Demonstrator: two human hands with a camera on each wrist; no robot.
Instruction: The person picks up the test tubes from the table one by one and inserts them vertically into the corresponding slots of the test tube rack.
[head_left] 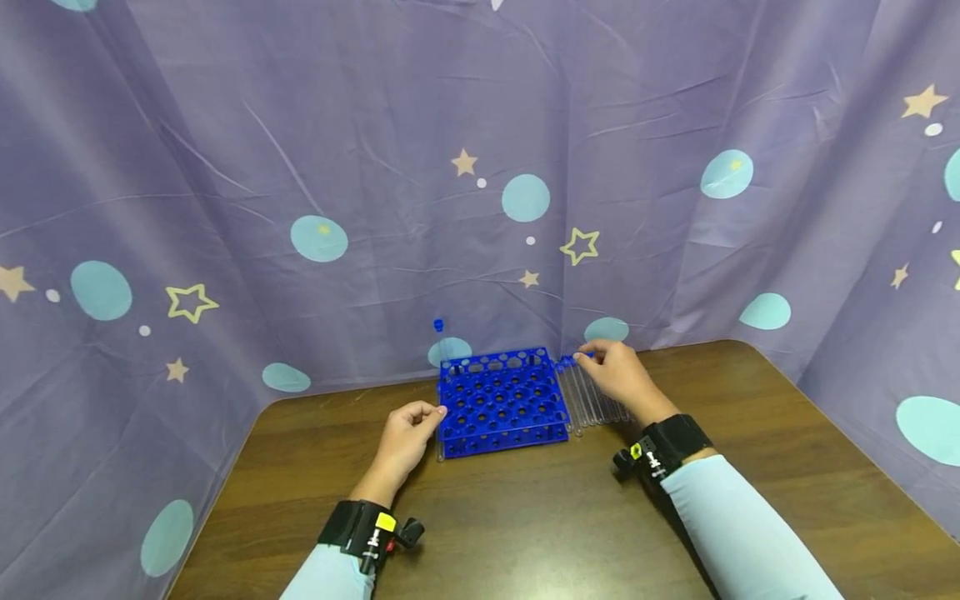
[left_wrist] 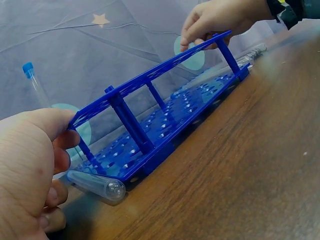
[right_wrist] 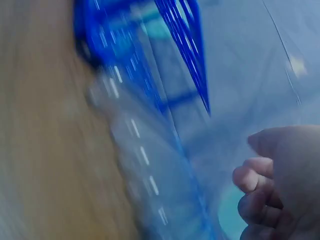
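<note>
So the blue rack (head_left: 483,432) sits at the back of the wood-look bench (head_left: 510,517), close to the curtain (head_left: 405,100). The left hand (head_left: 408,433) has its near left corner: the left wrist view shows the grip pinching the upper plate, thumb on top and fingers bent below it. A clear tube (left_wrist: 97,186) lies on the bench along that same end of the rack, rounded end toward the person, just beside the lower fingers; can't tell if they touch it. Another tube with a blue cap (head_left: 438,325) sticks up at the far left corner, tilted in the left wrist view, but I can't make out whether it's in a hole.

Over on the right side of the rack there's a row of clear tubes (head_left: 592,398) lying side by side on the bench, blue-capped ends toward the curtain. The right hand (head_left: 621,373) is over the capped ends, fingers loosely bent, thumb apart from the fingertips in the right wrist view, nothing visible in that grip. That view's pretty blurry around the tubes, so contact with a cap is anyone's call.
</note>
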